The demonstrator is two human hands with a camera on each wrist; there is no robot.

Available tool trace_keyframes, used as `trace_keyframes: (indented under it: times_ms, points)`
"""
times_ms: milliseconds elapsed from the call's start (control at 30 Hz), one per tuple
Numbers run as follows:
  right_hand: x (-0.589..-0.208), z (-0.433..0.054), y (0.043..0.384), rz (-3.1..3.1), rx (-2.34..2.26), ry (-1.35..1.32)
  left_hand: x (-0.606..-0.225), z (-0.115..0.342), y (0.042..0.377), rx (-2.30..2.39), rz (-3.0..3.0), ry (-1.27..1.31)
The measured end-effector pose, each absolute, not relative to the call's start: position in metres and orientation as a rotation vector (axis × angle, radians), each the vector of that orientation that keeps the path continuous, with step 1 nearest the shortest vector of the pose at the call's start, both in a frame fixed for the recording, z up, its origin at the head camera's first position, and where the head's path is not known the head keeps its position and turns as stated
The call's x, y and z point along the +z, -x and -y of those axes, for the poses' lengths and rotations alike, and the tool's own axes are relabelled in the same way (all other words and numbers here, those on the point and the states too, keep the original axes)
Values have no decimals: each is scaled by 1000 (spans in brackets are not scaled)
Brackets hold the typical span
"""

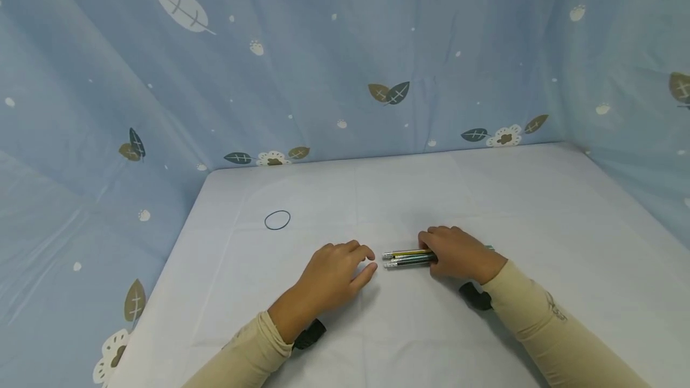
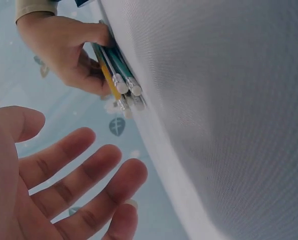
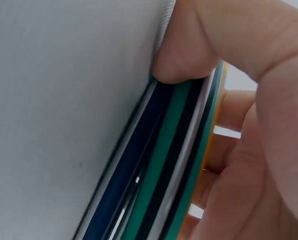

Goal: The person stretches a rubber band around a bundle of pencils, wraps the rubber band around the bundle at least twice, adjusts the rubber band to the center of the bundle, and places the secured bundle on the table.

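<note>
A bundle of several pencils (image 1: 405, 258) with white erasers lies along the white table, gripped by my right hand (image 1: 455, 253). Thumb and fingers close round the bundle's sides in the right wrist view, where green, dark blue, white and yellow pencils (image 3: 161, 165) show. Their eraser ends (image 2: 131, 90) point toward my left hand (image 1: 334, 274), which is just left of them, its fingers loosely bent and holding nothing. In the left wrist view its fingers (image 2: 88, 170) are spread apart. The far ends of the pencils are mostly hidden behind my right hand.
A thin blue ring, like a rubber band (image 1: 277, 220), lies on the white tablecloth (image 1: 323, 190) to the far left. Blue leaf-patterned curtains (image 1: 334, 76) hang round the back and sides of the table. A dark wrist device (image 1: 475, 296) sits under the right wrist.
</note>
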State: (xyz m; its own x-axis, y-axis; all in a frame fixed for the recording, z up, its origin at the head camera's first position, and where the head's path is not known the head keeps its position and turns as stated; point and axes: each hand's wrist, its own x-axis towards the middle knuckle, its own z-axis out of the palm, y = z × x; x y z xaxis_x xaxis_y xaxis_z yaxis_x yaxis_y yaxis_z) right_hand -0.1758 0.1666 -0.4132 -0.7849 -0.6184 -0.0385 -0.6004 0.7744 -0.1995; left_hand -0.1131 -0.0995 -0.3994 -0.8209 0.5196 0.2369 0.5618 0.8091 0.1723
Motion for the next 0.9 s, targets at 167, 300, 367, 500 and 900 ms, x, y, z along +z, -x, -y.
trace_keyframes:
  times_ms: [167,300,367,500,900]
  points:
    - [-411,-165,176,-2810,-273,915,-401,100,113,-341,2806,857]
    - [-411,-164,175,-2807,-261,910,-401,99,112,-335,2803,859]
    - [-411,-163,175,-2817,-246,923,-401,99,113,-328,2803,859]
    - [-411,-163,174,-2827,-218,937,-401,100,113,-317,2801,859]
    - [-410,-163,172,-2815,-202,955,-401,99,113,-315,2816,860]
